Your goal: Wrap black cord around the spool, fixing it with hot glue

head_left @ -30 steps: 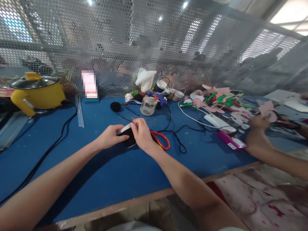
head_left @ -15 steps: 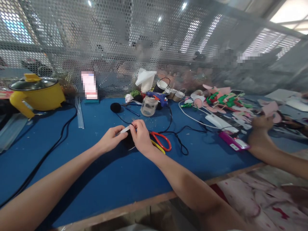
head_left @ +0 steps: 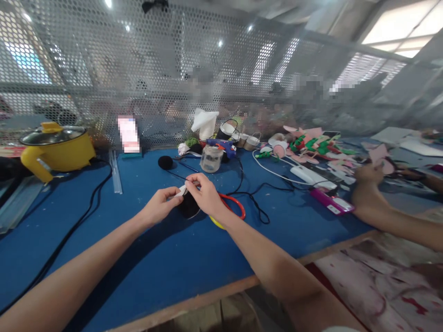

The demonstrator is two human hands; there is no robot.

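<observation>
Both my hands hold a small black piece with a white edge above the blue table; it looks like a paper cup wrapped in black yarn, though the fingers cover much of it. My left hand pinches the white edge between thumb and fingers. On the other side, my right hand has its fingertips closed on the rim and a dark strand. That strand runs back to a ball of black yarn. Scissors with red and yellow handles lie partly behind my right wrist.
Behind the hands stand a clear jar, a blue glue gun and small cord-wrapped baskets. A yellow pot and a phone are leftward. Rightward are felt pieces, a purple device and a co-worker's hand.
The view has shifted a little, so the scene sits lower. The white edge now looks more tilted and shows less between my fingers; both hands keep their hold.
</observation>
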